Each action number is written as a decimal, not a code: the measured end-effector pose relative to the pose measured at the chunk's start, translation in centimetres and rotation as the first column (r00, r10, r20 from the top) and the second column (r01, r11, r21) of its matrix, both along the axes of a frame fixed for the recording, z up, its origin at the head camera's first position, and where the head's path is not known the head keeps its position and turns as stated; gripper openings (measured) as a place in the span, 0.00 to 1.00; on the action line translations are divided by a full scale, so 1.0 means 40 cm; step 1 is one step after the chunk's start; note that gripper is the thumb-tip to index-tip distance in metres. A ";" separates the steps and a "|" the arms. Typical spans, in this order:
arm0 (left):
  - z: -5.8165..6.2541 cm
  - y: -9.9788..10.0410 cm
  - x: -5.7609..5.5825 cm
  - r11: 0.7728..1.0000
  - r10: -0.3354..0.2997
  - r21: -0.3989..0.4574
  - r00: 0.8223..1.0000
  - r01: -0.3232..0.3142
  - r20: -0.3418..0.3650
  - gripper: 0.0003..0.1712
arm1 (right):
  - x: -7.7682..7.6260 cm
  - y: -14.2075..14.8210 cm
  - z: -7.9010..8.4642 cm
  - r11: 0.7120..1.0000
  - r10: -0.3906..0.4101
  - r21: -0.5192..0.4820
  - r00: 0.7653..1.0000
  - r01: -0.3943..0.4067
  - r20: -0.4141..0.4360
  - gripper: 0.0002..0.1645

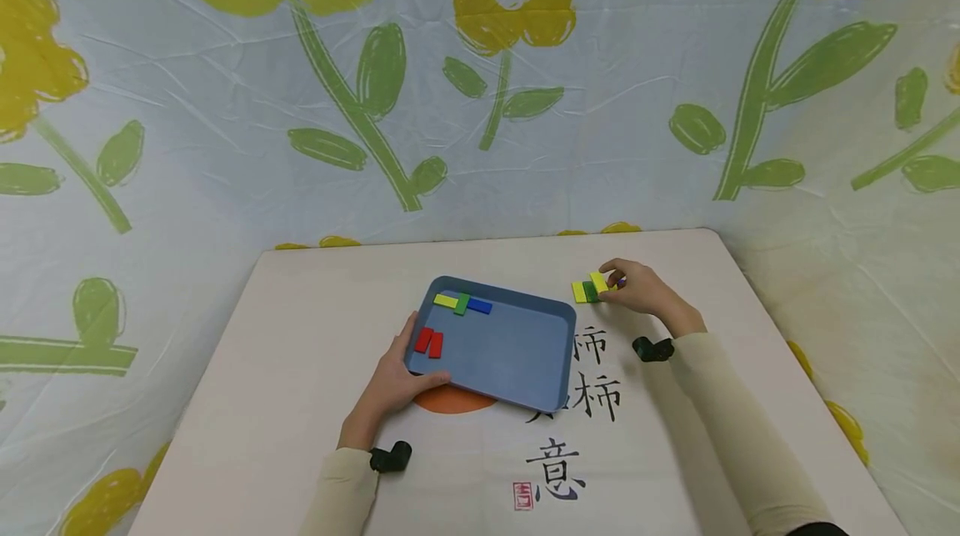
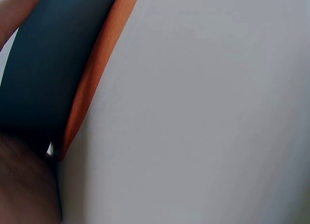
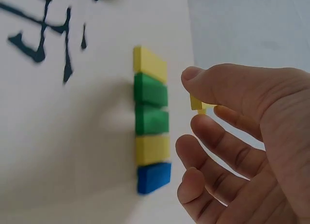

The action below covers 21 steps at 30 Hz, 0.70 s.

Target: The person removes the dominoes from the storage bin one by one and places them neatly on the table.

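Note:
My left hand (image 1: 393,378) grips a blue-grey tray (image 1: 502,353) by its left end, the thumb over the near rim. Inside the tray a yellow block (image 1: 445,301), a green block (image 1: 462,303) and a blue block (image 1: 480,306) lie near the far side, and two red blocks (image 1: 436,344) lie at the left. Right of the tray, my right hand (image 1: 637,288) pinches a yellow block (image 3: 195,102) between thumb and fingers. Beside it, a row on the table holds yellow, green and blue blocks, among them a green block (image 3: 151,120) and a blue block (image 3: 154,178).
The pale tabletop (image 1: 315,328) carries black brush characters (image 1: 557,469), a red seal mark (image 1: 522,496) and an orange shape (image 1: 453,400) partly under the tray. A flower-patterned cloth (image 1: 600,144) hangs behind the table's far edge.

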State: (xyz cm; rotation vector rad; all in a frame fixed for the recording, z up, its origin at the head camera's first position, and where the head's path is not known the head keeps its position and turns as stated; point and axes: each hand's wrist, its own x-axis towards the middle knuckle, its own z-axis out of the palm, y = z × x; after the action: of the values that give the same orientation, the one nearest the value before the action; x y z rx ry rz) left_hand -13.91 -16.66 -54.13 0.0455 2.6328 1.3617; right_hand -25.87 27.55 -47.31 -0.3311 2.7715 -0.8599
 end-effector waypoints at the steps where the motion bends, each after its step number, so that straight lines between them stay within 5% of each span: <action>1: 0.000 0.000 0.000 1.000 -0.001 0.000 1.000 0.001 0.000 0.66 | 0.000 0.008 -0.004 1.000 -0.006 0.006 1.000 0.006 0.000 0.31; 21: 0.005 0.002 0.001 1.000 -0.004 0.002 1.000 0.004 0.003 0.65 | -0.005 0.138 -0.068 0.991 -0.133 0.044 0.984 0.129 0.115 0.34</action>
State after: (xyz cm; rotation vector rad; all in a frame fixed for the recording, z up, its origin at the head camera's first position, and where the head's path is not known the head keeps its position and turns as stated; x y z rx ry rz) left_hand -13.86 -16.59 -53.93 0.0490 2.6272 1.3622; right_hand -26.07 33.07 -50.04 -0.0890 2.7195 -0.8287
